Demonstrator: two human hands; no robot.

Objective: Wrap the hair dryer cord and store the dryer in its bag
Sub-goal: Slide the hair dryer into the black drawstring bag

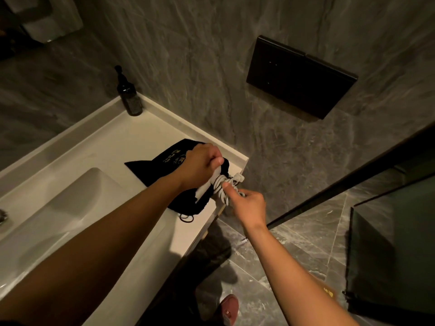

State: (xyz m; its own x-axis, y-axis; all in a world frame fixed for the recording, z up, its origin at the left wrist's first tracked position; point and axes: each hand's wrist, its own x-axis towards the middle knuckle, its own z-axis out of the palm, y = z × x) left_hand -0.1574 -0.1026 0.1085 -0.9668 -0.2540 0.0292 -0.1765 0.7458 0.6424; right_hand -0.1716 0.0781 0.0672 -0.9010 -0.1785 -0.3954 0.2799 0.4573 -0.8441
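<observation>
Grey marble-look wall (188, 55) and floor are framing a white vanity counter (131, 142), with the sink basin (58, 208) sunk into it on the near left. Landmark: the black bag (164, 163), which is lying flat on the counter near its right end.

Bag is showing gold lettering on top; its mouth is facing the counter's right edge, and a thin black drawstring loop (187, 218) is trailing from it toward the viewer. Hair dryer (203, 188), pale, is sitting partly inside the bag mouth; only a light strip of its body is showing, the rest being hidden by cloth and hand. Grey cord (223, 184) is bunched in coils at the bag's mouth, poking out just past the counter edge.

Left hand (200, 167) is resting on top of the bag, fingers curled shut around the cloth at the opening. Right hand (247, 205), just beside the bag mouth, is pinching the cord bundle between thumb and fingers.

Dark pump bottle (128, 95) is standing upright at the back corner of the counter, well behind the bag. Black wall plate (301, 78) is mounted on the wall above and right of the bag.
</observation>
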